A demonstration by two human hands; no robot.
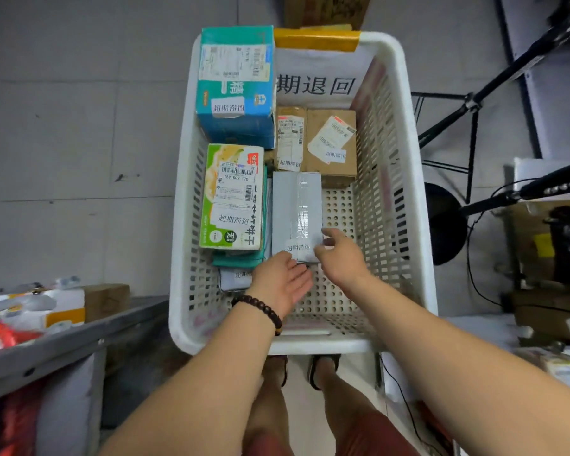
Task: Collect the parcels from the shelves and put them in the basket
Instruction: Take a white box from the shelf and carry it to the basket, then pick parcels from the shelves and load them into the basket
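Fingers of both hands spread loose at grey parcel [296, 212], white basket [405, 179], sign "期退回" [315, 85], label "159 K02 170" [236, 178]

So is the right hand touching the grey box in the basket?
Touching. The head view shows the right hand with its fingertips on the near right corner of the grey box, no gap visible between them.

Parcels [234, 195] fill the basket's [395, 192] left side and far end; a shelf [79, 337] stands to the basket's left.
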